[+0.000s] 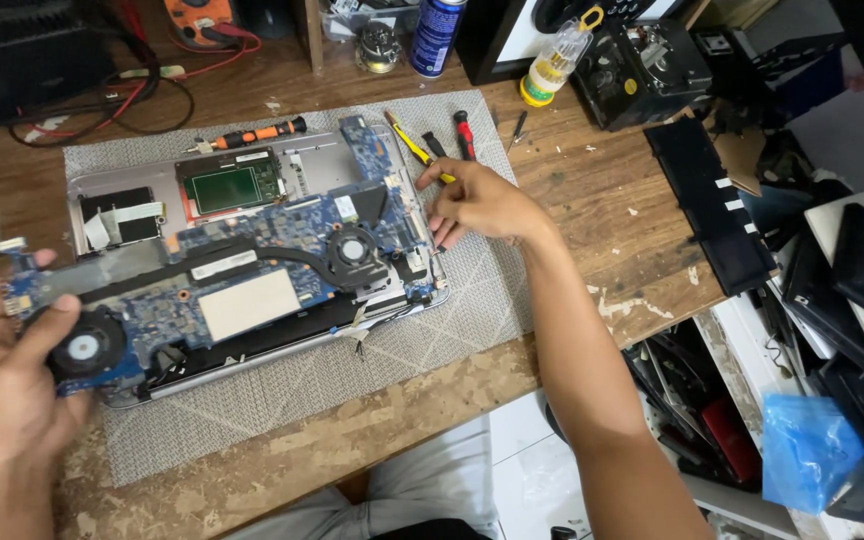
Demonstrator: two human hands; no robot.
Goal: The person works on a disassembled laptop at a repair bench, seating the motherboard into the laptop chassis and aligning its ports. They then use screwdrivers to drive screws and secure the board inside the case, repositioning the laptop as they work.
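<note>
An opened silver laptop base (142, 180) lies on a grey mat (282, 390). Over it sits a blue motherboard (272, 262) with two round black fans and a copper heat pipe. My left hand (2, 385) grips the board's left end at the fan (85, 347), thumb on top. My right hand (477, 203) rests at the board's right edge, fingertips touching the laptop's right side. A yellow-handled tool (410, 146) lies just beyond those fingers.
An orange screwdriver (252, 135), a red-handled screwdriver (463, 131) and small bits lie at the mat's far edge. A blue can (436, 35), a bit bottle (555, 62), a black battery (709, 200) and stacked laptops (852, 280) crowd the wooden bench's back and right.
</note>
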